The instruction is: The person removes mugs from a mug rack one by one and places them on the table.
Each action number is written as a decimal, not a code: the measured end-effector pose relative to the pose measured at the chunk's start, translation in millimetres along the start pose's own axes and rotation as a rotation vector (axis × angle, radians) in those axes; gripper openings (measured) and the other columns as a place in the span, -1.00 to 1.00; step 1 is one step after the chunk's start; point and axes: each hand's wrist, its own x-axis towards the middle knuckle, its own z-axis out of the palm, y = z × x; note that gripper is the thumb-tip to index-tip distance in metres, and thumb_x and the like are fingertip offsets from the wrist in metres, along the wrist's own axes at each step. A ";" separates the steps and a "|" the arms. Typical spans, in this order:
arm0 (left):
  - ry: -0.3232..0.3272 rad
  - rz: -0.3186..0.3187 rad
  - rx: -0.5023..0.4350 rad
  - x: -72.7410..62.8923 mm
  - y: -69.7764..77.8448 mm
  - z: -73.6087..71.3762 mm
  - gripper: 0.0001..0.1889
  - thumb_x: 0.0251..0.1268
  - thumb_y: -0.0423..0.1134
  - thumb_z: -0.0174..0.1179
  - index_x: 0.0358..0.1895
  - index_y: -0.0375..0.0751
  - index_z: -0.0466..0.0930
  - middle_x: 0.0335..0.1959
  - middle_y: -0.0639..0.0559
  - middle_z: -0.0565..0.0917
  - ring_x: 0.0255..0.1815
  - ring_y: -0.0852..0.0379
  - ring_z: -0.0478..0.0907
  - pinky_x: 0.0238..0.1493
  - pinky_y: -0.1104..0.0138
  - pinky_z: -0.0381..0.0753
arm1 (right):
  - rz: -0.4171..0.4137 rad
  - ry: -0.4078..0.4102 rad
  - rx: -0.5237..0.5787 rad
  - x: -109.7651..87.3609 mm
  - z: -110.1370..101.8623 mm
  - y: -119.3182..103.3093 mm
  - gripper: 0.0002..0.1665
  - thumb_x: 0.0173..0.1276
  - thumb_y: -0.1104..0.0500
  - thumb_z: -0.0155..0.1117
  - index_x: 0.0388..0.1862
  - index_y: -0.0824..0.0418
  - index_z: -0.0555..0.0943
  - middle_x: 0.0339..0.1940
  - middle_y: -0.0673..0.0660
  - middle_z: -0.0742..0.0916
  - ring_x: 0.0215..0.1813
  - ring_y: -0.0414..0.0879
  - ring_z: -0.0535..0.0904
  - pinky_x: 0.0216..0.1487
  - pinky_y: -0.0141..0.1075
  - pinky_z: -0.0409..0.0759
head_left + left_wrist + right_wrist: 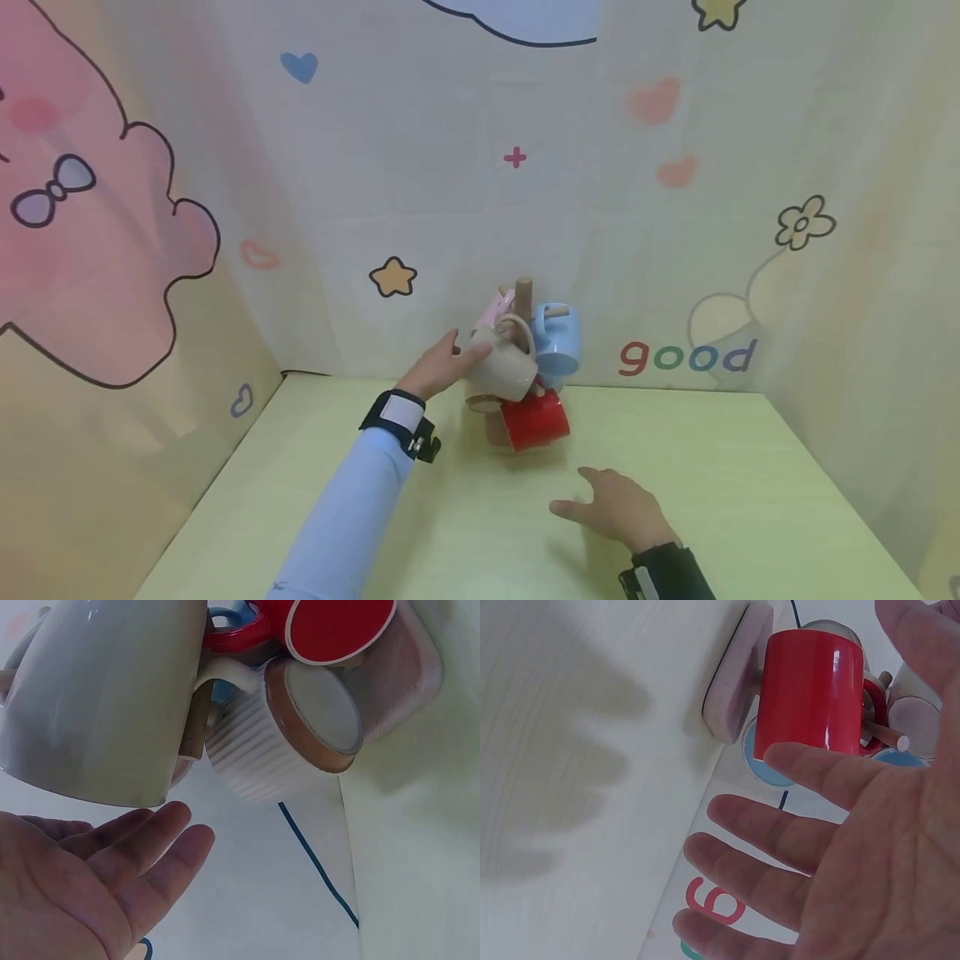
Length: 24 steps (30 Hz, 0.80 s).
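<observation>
A wooden mug tree [523, 292] stands at the back of the table, hung with several mugs. My left hand [438, 368] is at the left side of a cream mug [504, 371], fingers extended; in the left wrist view the fingertips lie close to its rim, and contact is unclear. Beneath it hangs a ribbed white mug [244, 746] with a brown band. A red mug [537, 420] hangs low at the front, a light blue mug [562, 342] at the right, and a pink mug [495, 308] behind. My right hand [621, 510] hovers above the table, fingers spread, holding nothing.
The pale table [712, 475] meets a printed cloth backdrop [450, 167] just behind the mug tree. Cloth walls also rise on the left and right. The tree's thick base [739, 682] shows beside the red mug in the right wrist view.
</observation>
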 end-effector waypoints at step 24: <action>-0.062 0.026 -0.036 11.2 2.3 4.5 -0.13 0.36 0.36 0.01 0.42 -0.33 0.26 0.28 -0.22 0.49 0.17 -0.14 0.50 0.06 0.05 0.60 | -0.011 0.034 -0.004 -2.6 0.0 1.0 0.00 0.09 -0.39 0.40 0.29 0.30 0.53 0.13 0.33 0.65 0.15 0.29 0.54 0.11 0.24 0.51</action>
